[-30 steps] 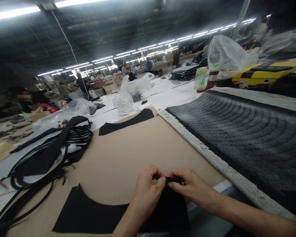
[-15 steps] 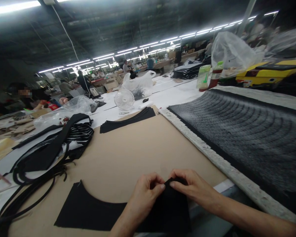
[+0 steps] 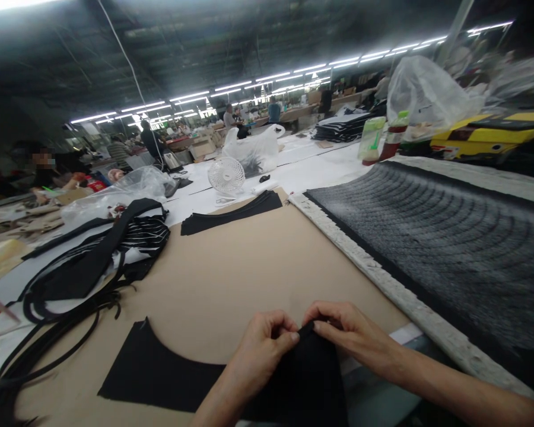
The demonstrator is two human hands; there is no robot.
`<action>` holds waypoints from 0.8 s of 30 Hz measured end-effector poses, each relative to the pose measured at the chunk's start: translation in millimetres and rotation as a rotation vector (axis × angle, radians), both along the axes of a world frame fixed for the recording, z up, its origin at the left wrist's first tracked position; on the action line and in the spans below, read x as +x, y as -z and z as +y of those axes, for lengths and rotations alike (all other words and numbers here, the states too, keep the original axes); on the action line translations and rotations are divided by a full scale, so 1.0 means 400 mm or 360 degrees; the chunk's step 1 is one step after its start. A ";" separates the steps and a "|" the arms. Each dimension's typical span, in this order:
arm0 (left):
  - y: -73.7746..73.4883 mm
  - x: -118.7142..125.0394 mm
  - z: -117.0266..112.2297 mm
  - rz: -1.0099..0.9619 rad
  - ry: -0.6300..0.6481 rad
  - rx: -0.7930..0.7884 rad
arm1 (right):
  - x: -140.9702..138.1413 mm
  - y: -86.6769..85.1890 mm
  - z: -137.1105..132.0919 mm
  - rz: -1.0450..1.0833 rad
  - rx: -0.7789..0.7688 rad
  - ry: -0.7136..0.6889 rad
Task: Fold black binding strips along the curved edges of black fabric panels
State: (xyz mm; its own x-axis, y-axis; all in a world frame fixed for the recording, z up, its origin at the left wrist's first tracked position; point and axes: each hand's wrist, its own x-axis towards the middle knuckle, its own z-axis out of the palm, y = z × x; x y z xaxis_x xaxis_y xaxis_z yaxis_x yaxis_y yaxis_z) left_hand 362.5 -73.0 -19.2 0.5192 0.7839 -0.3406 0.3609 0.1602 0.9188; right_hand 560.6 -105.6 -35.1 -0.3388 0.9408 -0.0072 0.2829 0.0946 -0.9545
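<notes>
"what is being held here?"

"a person's left hand (image 3: 263, 347) and right hand (image 3: 353, 333) pinch one edge of a black curved piece (image 3: 169, 370), fingers (image 3: 289, 340) drawn closed on it."

"and where is it?"

"along the near side of a brown board (image 3: 244, 279), with a black arched strip (image 3: 234, 215) at the far end."

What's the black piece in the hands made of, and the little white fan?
The black piece looks like matte cloth, maybe soft leather: its surface is dark and barely shines. The fan is probably smooth plastic, judging by its thin, pale ribs.
</notes>
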 end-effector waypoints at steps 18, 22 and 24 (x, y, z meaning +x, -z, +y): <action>0.002 0.014 -0.017 0.0219 -0.0124 0.0446 | -0.011 -0.023 -0.019 -0.0371 0.0316 0.0307; 0.014 0.018 -0.010 0.0187 -0.0064 0.0408 | -0.012 -0.021 -0.019 -0.0534 0.0574 0.0268; 0.025 0.024 0.002 0.0180 0.0028 0.0386 | -0.003 -0.018 -0.012 -0.0618 0.0703 0.0141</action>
